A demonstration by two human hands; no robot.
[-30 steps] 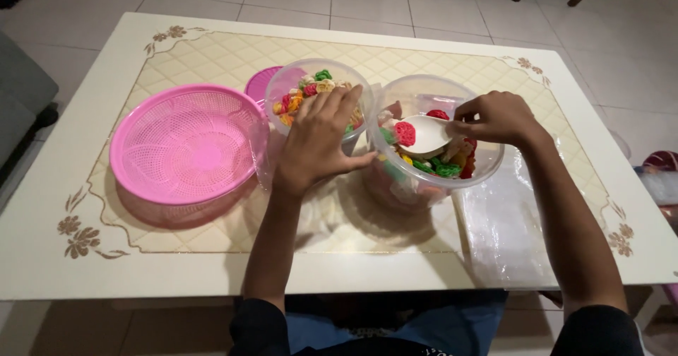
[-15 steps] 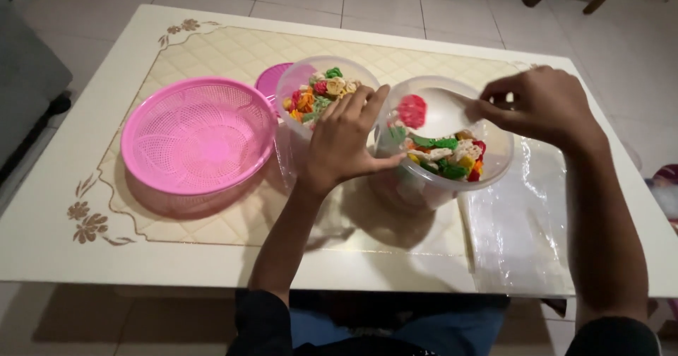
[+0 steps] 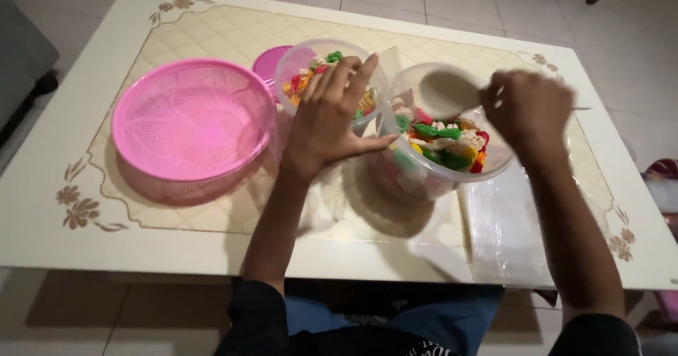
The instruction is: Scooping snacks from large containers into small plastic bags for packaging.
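Two clear plastic tubs of colourful crackers stand side by side on the white table (image 3: 92, 236). My left hand (image 3: 328, 119) rests between them, fingers spread against the left tub (image 3: 300, 63) and thumb touching the right tub (image 3: 459, 169). My right hand (image 3: 526, 109) holds a white spoon (image 3: 445, 91) by its handle, its bowl tipped over the far rim of the right tub. Red, green, yellow and white crackers (image 3: 445, 144) fill that tub.
A pink mesh basket (image 3: 187, 123) sits upside up at the left, a pink lid (image 3: 272, 59) behind the left tub. A clear plastic sheet (image 3: 508, 222) lies at the table's right front. Tiled floor surrounds the table.
The spoon has lifted out of the right tub and turned; the red cracker it carried is no longer on it. My left hand stayed between the tubs.
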